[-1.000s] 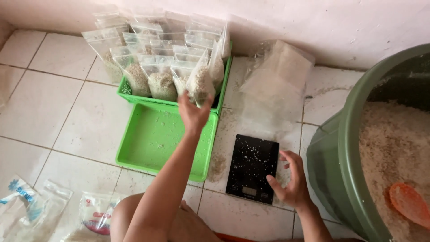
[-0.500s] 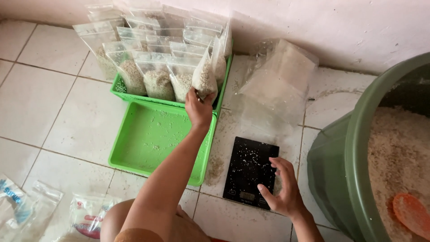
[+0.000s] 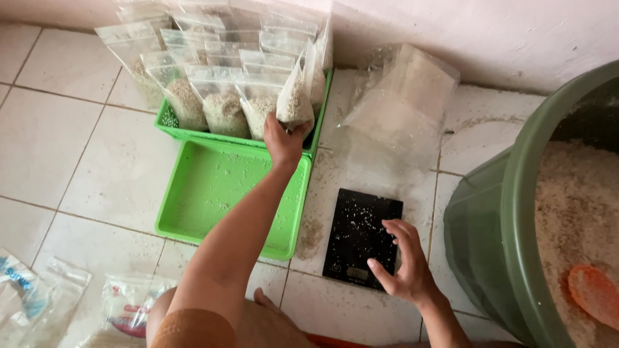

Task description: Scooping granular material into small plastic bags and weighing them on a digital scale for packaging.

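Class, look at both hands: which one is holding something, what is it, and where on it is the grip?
The left hand holds a filled clear bag by its bottom end. The right hand holds nothing; its fingers rest on the black scale.

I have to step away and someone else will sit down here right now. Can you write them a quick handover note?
Left hand: gripping a filled clear bag at the right end of the rows in the green basket.
Right hand: open, fingers on the black scale, whose platform holds only stray grains.
Done: many filled bags stand in the basket.
Left: the green tray holds no bags; empty bags lie by the wall; the green tub holds grain and an orange scoop.
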